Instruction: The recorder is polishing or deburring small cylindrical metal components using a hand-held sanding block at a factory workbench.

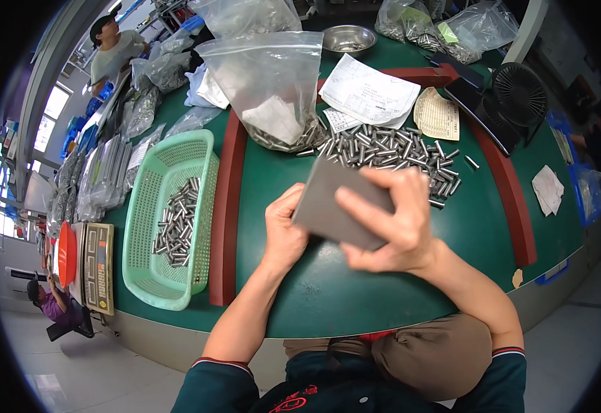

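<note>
A dark grey square flat plate [342,205], slightly smeared by motion, is tilted above the table in front of me. At its left edge my left hand [287,229] is closed, the fingertips partly hidden. My right hand [402,224] grips the plate from the right, fingers lying over its face and the thumb by its lower edge. Just beyond the plate lies a heap of short shiny metal pins [390,148]. More metal pins [178,224] are in a light green perforated plastic basket [136,227] to the left.
Dark red bars [226,206] frame the work area on the green table [328,296]. At the back stand a clear bag of pins [266,89], papers [369,89] and a metal bowl [348,40]. A black fan [519,93] is right; a scale [98,268] is far left.
</note>
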Tool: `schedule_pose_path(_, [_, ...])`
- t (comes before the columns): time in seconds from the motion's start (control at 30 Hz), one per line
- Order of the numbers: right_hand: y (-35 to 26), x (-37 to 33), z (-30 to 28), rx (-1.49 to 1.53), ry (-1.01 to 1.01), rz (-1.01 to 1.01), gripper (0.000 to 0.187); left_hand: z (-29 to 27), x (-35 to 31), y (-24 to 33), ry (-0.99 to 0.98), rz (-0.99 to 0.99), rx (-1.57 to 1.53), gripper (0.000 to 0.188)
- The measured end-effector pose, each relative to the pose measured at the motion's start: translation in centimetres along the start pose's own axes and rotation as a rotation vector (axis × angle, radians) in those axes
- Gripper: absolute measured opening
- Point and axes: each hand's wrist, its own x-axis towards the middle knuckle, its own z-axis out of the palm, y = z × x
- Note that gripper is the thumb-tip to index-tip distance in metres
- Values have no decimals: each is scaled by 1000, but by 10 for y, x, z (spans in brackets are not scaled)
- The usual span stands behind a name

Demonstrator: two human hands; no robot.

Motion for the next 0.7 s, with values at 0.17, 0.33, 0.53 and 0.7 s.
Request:
schedule_pose_path(0.17, [28, 1, 6, -152, 48, 206, 64, -3, 0, -3, -26, -9, 7, 17])
schedule_pose_path(0.33, [4, -1, 7, 70, -43, 67, 61, 1, -1, 0, 20, -174, -89, 12])
schedule_pose_path(0.53, [0, -6, 7, 107, -19, 46, 61, 8, -3, 12, 65, -405, -288, 11])
schedule_pose_path(0.7, [17, 0, 8, -44, 109, 162, 61, -5, -8, -11, -82, -122, -121, 9])
